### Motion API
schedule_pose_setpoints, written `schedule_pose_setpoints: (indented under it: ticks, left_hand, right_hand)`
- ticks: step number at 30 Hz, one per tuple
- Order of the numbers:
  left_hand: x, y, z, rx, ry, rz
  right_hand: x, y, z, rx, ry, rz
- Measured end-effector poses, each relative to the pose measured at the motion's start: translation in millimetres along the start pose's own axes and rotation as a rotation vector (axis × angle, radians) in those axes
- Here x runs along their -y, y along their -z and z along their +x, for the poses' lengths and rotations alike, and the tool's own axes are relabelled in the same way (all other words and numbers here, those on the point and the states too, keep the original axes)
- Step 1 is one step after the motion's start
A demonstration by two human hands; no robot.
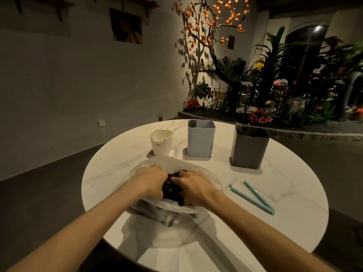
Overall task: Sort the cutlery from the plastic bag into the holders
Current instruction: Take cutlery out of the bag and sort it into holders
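Observation:
A clear plastic bag (167,210) lies on the round white marble table (275,193), holding a dark heap of cutlery (172,190). Both hands are inside its open mouth. My left hand (152,181) and my right hand (193,188) have their fingers curled down into the dark cutlery, and the fingertips are hidden. Behind the bag stand three holders: a short white holder (161,142), a taller light blue holder (200,140) with fork tines showing, and a grey holder (249,148) with pale utensils in it.
A teal sealing clip (253,197), opened into two long arms, lies on the table right of the bag. Dark floor surrounds the table. A planted bed with a tree of orange fruits (212,26) fills the back right.

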State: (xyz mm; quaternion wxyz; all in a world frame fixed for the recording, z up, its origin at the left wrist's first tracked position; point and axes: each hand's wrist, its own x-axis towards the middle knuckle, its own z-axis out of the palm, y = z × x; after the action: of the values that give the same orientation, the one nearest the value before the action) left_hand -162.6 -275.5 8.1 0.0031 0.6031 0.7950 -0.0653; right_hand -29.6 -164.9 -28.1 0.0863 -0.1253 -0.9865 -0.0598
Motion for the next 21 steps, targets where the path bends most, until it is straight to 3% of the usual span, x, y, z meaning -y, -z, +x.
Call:
schedule_pose_setpoints:
  ticks: [5,10,17,21]
  left_hand:
    - [11.2,1.6,0.5,-0.101,-0.08,-0.352]
    - [5.8,9.9,-3.2,-0.133,-0.207,-0.547]
    - [-8.1,10.5,2.7,-0.139,-0.222,-0.571]
    - [-16.0,10.1,4.4,-0.063,-0.201,-0.574]
  right_hand:
    - [-0.3,11.9,-9.0,-0.068,0.055,-0.114]
    - [0.0,48.6,-20.8,-0.131,0.099,-0.152]
    - [-14.1,93.6,-24.4,-0.106,0.196,-0.116]
    - [-26.1,101.6,-28.6,-0.098,0.187,0.017]
